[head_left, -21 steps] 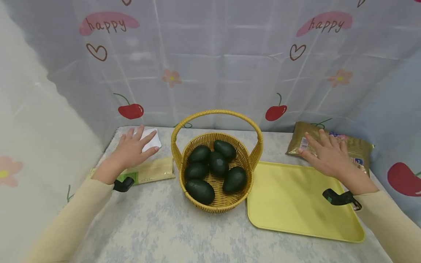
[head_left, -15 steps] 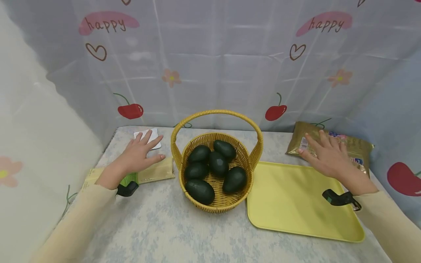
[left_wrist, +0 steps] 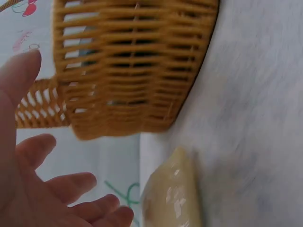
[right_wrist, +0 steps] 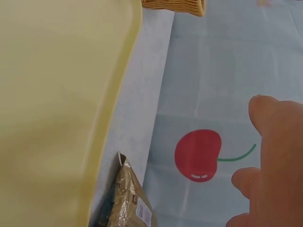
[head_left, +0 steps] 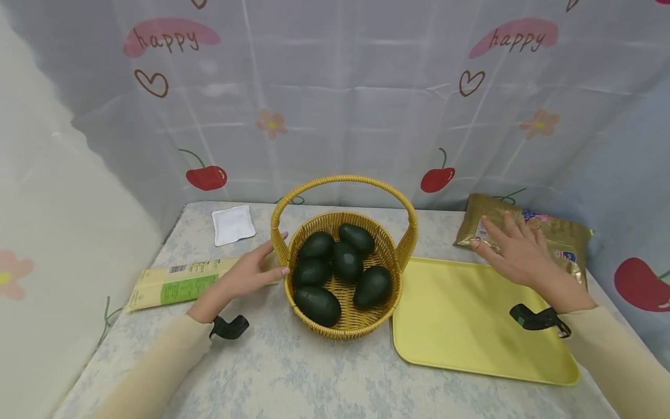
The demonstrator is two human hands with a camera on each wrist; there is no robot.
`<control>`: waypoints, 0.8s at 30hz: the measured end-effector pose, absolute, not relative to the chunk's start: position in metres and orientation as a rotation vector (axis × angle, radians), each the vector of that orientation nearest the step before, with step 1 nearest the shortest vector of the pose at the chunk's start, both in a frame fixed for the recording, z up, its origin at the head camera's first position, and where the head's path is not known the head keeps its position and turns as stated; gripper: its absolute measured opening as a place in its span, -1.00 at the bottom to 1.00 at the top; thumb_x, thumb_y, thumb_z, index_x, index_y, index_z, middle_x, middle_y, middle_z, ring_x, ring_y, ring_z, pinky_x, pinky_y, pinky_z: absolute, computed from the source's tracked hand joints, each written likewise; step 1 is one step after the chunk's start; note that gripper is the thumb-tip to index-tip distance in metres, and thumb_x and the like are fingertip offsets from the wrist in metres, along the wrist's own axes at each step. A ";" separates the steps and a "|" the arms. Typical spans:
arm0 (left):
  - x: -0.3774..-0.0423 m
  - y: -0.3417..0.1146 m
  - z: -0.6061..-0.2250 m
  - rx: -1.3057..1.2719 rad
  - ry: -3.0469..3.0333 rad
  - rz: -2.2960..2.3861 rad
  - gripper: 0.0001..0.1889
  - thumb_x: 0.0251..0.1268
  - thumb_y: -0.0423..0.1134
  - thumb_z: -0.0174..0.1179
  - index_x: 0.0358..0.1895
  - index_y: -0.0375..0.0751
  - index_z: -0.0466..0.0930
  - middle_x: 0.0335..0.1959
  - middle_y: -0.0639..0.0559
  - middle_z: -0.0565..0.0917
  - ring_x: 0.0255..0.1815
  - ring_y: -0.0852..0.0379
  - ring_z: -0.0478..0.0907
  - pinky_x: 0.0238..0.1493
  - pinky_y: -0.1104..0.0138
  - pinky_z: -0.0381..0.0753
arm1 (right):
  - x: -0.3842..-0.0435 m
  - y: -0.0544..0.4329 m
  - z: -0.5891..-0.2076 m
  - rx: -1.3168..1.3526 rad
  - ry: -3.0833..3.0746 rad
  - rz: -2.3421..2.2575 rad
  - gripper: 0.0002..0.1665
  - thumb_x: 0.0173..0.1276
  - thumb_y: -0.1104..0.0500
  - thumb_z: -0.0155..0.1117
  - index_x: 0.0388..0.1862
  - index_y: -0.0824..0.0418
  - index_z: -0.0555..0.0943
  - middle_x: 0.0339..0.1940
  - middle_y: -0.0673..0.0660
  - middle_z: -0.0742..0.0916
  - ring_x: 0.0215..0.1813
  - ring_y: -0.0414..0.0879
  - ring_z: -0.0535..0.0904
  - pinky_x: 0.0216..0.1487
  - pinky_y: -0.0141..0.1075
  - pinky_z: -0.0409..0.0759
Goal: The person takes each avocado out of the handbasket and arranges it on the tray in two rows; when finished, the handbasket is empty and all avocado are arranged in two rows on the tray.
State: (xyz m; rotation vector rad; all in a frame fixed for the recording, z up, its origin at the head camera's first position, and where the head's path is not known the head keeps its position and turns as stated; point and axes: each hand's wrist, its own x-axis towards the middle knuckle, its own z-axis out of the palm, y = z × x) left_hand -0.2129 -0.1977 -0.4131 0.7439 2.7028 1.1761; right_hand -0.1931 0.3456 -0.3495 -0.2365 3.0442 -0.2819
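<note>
From my end, I see the left hand [head_left: 250,272] with fingers and thumb spread wide at the left side of the wicker basket [head_left: 342,333]; I can't quite tell whether the thumb touches the rim. The basket stands upright mid-table, handle up, with six dark avocados [head_left: 346,262] inside. My right hand [head_left: 518,259] is also wide, holding nothing, above the far edge of the yellow tray [head_left: 471,326], near the gold bag [head_left: 573,233] at far right. Left of the basket lie a pale packet [head_left: 188,286] and, farther back, a white square pouch [head_left: 232,225].
</note>
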 end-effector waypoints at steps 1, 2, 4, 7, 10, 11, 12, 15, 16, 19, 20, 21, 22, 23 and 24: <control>-0.212 -0.195 -0.416 0.727 2.679 1.226 -0.19 0.43 -0.06 0.28 0.64 -0.08 0.10 0.56 -0.29 0.32 0.50 -0.29 0.37 0.43 -0.24 0.40 | -0.193 0.346 -0.350 -0.236 3.043 -0.287 -0.04 0.62 -0.35 -0.22 0.70 0.22 -0.05 0.59 0.67 -0.09 0.52 0.73 -0.20 0.34 0.67 -0.24; -0.211 -0.193 -0.418 0.712 2.657 1.272 -0.19 0.43 -0.08 0.28 0.64 -0.09 0.10 0.54 -0.29 0.34 0.47 -0.29 0.41 0.41 -0.21 0.44 | -0.193 0.346 -0.350 -0.236 3.043 -0.290 -0.04 0.61 -0.36 -0.22 0.70 0.22 -0.05 0.59 0.67 -0.08 0.52 0.73 -0.20 0.34 0.67 -0.24; -0.210 -0.188 -0.422 0.688 2.603 1.363 -0.19 0.43 -0.12 0.29 0.64 -0.10 0.10 0.54 -0.29 0.35 0.43 -0.29 0.46 0.38 -0.16 0.50 | -0.193 0.346 -0.351 -0.234 3.045 -0.292 -0.04 0.61 -0.36 -0.22 0.70 0.21 -0.06 0.59 0.66 -0.08 0.52 0.74 -0.19 0.34 0.67 -0.23; -0.209 -0.183 -0.428 0.672 2.524 1.478 -0.20 0.44 -0.19 0.27 0.64 -0.13 0.08 0.60 -0.26 0.26 0.50 -0.29 0.37 0.42 -0.10 0.45 | -0.193 0.346 -0.351 -0.233 3.043 -0.285 -0.04 0.61 -0.37 -0.23 0.70 0.21 -0.06 0.59 0.66 -0.07 0.51 0.74 -0.18 0.35 0.67 -0.23; -0.210 -0.180 -0.434 0.676 2.467 1.563 -0.23 0.47 -0.26 0.23 0.64 -0.19 0.08 0.61 -0.27 0.21 0.51 -0.32 0.34 0.43 -0.10 0.43 | -0.192 0.345 -0.351 -0.232 3.037 -0.276 -0.04 0.61 -0.37 -0.24 0.70 0.22 -0.06 0.59 0.66 -0.08 0.51 0.75 -0.18 0.34 0.67 -0.22; -0.210 -0.180 -0.435 0.674 2.449 1.587 -0.25 0.48 -0.28 0.22 0.63 -0.21 0.08 0.61 -0.28 0.21 0.50 -0.34 0.34 0.43 -0.08 0.44 | -0.192 0.345 -0.351 -0.231 3.032 -0.279 -0.04 0.61 -0.37 -0.24 0.70 0.21 -0.06 0.60 0.65 -0.09 0.51 0.75 -0.18 0.34 0.67 -0.23; -0.210 -0.179 -0.437 0.680 2.434 1.605 -0.26 0.49 -0.29 0.20 0.63 -0.24 0.08 0.61 -0.30 0.21 0.48 -0.36 0.36 0.41 -0.05 0.48 | -0.192 0.345 -0.351 -0.232 3.029 -0.280 -0.04 0.61 -0.37 -0.24 0.70 0.21 -0.07 0.60 0.65 -0.09 0.50 0.76 -0.18 0.34 0.67 -0.23; -0.209 -0.178 -0.440 0.670 2.390 1.648 -0.29 0.51 -0.31 0.16 0.62 -0.26 0.09 0.58 -0.36 0.23 0.41 -0.40 0.44 0.27 0.13 0.63 | -0.191 0.344 -0.351 -0.237 3.019 -0.284 -0.04 0.61 -0.37 -0.23 0.70 0.20 -0.08 0.60 0.64 -0.11 0.49 0.76 -0.18 0.34 0.66 -0.24; -0.208 -0.178 -0.440 0.657 2.366 1.666 -0.29 0.51 -0.31 0.16 0.63 -0.24 0.08 0.58 -0.37 0.24 0.39 -0.42 0.45 0.20 0.18 0.67 | -0.191 0.344 -0.351 -0.240 3.018 -0.285 -0.04 0.61 -0.36 -0.23 0.70 0.20 -0.08 0.60 0.64 -0.11 0.49 0.77 -0.18 0.34 0.67 -0.23; -0.206 -0.177 -0.442 0.622 2.307 1.707 -0.28 0.53 -0.30 0.14 0.64 -0.18 0.06 0.56 -0.39 0.24 0.37 -0.44 0.46 0.04 0.27 0.75 | -0.190 0.344 -0.351 -0.246 3.017 -0.284 -0.04 0.61 -0.36 -0.23 0.70 0.20 -0.08 0.60 0.64 -0.11 0.48 0.78 -0.16 0.33 0.67 -0.22; -0.206 -0.177 -0.442 0.611 2.288 1.722 -0.28 0.53 -0.29 0.14 0.65 -0.16 0.05 0.57 -0.39 0.23 0.37 -0.44 0.45 0.00 0.27 0.76 | -0.191 0.343 -0.351 -0.247 3.019 -0.283 -0.04 0.62 -0.36 -0.23 0.70 0.20 -0.08 0.60 0.65 -0.11 0.48 0.78 -0.16 0.33 0.67 -0.22; -0.206 -0.177 -0.443 0.600 2.268 1.736 -0.29 0.54 -0.28 0.13 0.65 -0.14 0.04 0.57 -0.39 0.23 0.38 -0.44 0.44 -0.02 0.25 0.78 | -0.191 0.343 -0.351 -0.248 3.021 -0.282 -0.04 0.62 -0.36 -0.23 0.70 0.20 -0.07 0.60 0.65 -0.11 0.48 0.78 -0.15 0.33 0.67 -0.22; -0.206 -0.177 -0.443 0.589 2.258 1.746 -0.29 0.54 -0.28 0.13 0.65 -0.11 0.05 0.57 -0.38 0.22 0.39 -0.44 0.43 -0.03 0.25 0.78 | -0.191 0.343 -0.351 -0.250 3.024 -0.280 -0.05 0.62 -0.36 -0.23 0.70 0.20 -0.07 0.60 0.65 -0.10 0.48 0.78 -0.15 0.33 0.67 -0.21; -0.206 -0.177 -0.444 0.585 2.252 1.751 -0.29 0.55 -0.27 0.12 0.65 -0.10 0.05 0.58 -0.37 0.22 0.40 -0.44 0.42 -0.02 0.25 0.78 | -0.191 0.343 -0.351 -0.251 3.026 -0.279 -0.05 0.62 -0.36 -0.23 0.70 0.20 -0.07 0.60 0.65 -0.10 0.48 0.78 -0.15 0.33 0.67 -0.21; -0.206 -0.176 -0.444 0.578 2.245 1.757 -0.29 0.56 -0.27 0.12 0.65 -0.09 0.05 0.58 -0.36 0.22 0.41 -0.43 0.41 -0.01 0.25 0.77 | -0.191 0.343 -0.351 -0.255 3.028 -0.275 -0.05 0.62 -0.35 -0.23 0.70 0.21 -0.06 0.60 0.65 -0.10 0.48 0.77 -0.14 0.33 0.67 -0.20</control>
